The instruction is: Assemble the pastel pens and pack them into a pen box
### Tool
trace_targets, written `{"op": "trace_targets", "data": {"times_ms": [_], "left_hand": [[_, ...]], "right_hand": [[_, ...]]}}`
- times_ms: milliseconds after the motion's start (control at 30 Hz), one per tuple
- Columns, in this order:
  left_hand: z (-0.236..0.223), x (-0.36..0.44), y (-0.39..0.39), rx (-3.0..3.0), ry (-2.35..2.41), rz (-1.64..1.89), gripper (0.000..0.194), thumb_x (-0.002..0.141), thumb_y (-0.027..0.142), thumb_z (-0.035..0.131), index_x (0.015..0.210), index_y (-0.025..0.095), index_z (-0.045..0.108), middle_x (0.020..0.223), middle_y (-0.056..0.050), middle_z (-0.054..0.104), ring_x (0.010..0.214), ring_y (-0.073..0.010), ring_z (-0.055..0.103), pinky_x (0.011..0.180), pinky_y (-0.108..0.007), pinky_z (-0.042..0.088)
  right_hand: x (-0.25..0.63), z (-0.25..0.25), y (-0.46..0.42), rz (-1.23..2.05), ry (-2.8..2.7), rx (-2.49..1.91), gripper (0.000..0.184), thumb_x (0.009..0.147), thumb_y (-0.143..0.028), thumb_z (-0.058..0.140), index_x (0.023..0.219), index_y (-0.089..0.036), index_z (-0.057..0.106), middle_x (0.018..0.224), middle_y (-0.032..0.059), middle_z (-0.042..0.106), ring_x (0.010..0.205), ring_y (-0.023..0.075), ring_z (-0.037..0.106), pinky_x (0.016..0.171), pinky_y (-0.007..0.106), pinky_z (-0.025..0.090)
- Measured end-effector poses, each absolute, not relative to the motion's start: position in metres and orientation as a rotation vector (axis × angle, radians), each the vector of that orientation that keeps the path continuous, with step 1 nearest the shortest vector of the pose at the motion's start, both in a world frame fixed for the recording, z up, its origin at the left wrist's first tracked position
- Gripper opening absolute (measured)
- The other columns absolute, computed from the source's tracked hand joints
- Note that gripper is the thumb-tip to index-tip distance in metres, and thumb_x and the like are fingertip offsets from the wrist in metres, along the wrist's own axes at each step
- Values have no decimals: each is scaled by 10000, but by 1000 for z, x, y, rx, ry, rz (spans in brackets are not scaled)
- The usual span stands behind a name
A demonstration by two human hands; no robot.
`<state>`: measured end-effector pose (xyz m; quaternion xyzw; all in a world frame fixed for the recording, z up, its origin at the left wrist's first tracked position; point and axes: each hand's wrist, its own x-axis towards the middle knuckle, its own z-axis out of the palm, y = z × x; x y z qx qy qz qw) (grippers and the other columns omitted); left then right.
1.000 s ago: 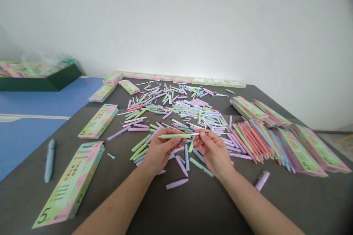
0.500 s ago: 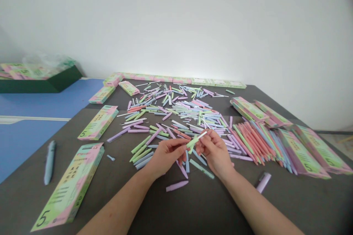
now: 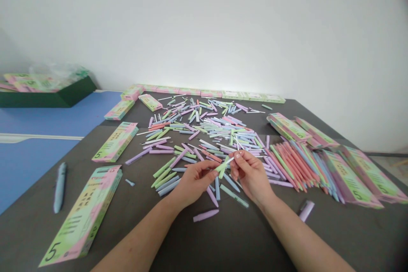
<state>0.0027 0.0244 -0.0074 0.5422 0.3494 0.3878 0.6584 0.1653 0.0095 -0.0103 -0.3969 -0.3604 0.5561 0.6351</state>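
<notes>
My left hand (image 3: 196, 180) pinches a light green pen barrel (image 3: 221, 167) between thumb and fingers, above the middle of the table. Closed on a thin white pen refill (image 3: 230, 160), my right hand (image 3: 250, 175) holds it in line with the barrel's upper end. The refill's near part meets or enters the barrel; the exact depth is too small to make out. Below and behind both hands lie loose pen parts in green, blue and purple. A purple barrel (image 3: 205, 215) rests just in front of them, and a green-blue pen piece (image 3: 234, 196) lies under my right hand.
A wide heap of pen parts (image 3: 223, 126) covers the dark table (image 3: 236, 242). Pens in a row (image 3: 293, 163) and pen boxes (image 3: 366, 178) lie at right. More boxes (image 3: 81, 214) line the left side. A green tray (image 3: 68, 93) stands on the blue surface (image 3: 41, 153).
My right hand has come slightly closer to the left, and less of the white refill shows beyond the green barrel. The whole view has shifted very slightly.
</notes>
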Motion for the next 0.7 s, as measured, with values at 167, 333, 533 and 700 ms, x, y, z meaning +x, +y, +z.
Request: {"op": "trace_targets", "data": {"times_ms": [167, 333, 533, 700], "left_hand": [[-12, 2, 24, 1316, 817, 869, 312, 760, 330, 651, 1003, 139, 700, 542, 29, 528, 498, -93, 440, 495, -201, 378], [-11, 3, 24, 1383, 812, 852, 281, 799, 316, 606, 998, 137, 693, 513, 45, 454, 464, -73, 350, 442, -186, 296], [-10, 3, 23, 1284, 682, 747, 359, 845, 372, 561, 1091, 120, 633, 460, 100, 291, 384, -37, 206, 378, -178, 176], [-15, 5, 24, 1208, 609, 710, 325, 848, 344, 543, 1114, 157, 531, 653, 61, 452, 360, -15, 280, 321, -155, 233]], "right_hand": [[164, -14, 12, 1311, -843, -884, 195, 764, -344, 698, 763, -155, 651, 505, -55, 500, 377, 46, 405, 368, 171, 313], [163, -16, 13, 1309, -876, -896, 187, 775, -336, 693, 751, -156, 648, 505, -51, 514, 383, 41, 410, 377, 164, 320], [162, -17, 15, 1330, -847, -910, 215, 775, -360, 689, 727, -161, 622, 532, -49, 517, 404, 47, 419, 383, 165, 348], [163, -14, 20, 1372, -874, -933, 227, 763, -369, 696, 732, -158, 618, 523, -52, 515, 392, 45, 404, 376, 164, 340]]}}
